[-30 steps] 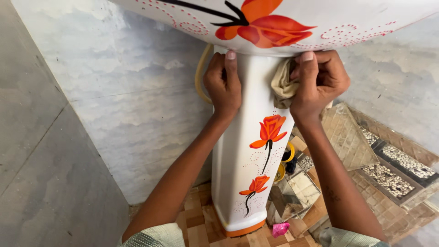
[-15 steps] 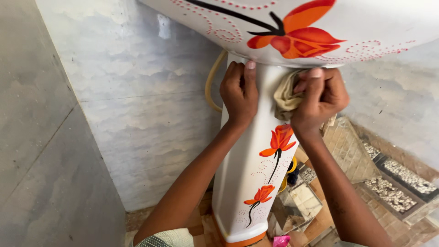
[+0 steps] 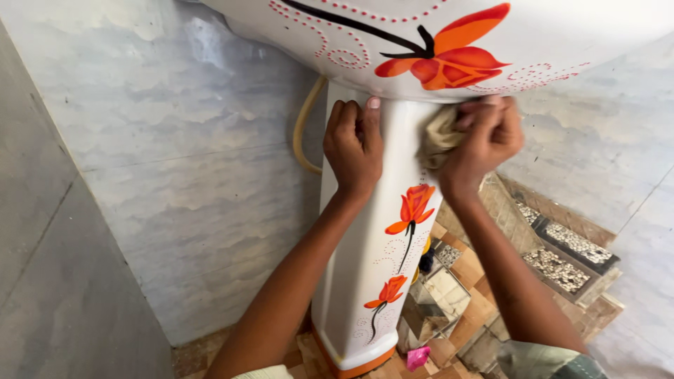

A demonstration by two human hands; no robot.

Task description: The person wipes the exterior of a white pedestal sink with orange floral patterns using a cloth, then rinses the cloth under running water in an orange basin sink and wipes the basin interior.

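Note:
A white pedestal (image 3: 365,267) painted with orange flowers stands under a white wash basin (image 3: 449,35) that carries the same flower pattern. My left hand (image 3: 353,147) grips the top left side of the pedestal, just below the basin. My right hand (image 3: 481,137) is closed on a crumpled beige cloth (image 3: 439,133) and presses it against the pedestal's upper right side, where it meets the basin. The right hand looks slightly blurred.
A beige hose (image 3: 303,133) curves down behind the pedestal on the left. Grey-white tiled walls (image 3: 175,175) close in at left and behind. Brown floor tiles, a raised patterned tile ledge (image 3: 562,245), a yellow object and a pink scrap (image 3: 416,356) lie at the pedestal's right foot.
The view has shifted slightly. My right hand with the cloth has moved a little up and along the pedestal's top. My left hand keeps its grip.

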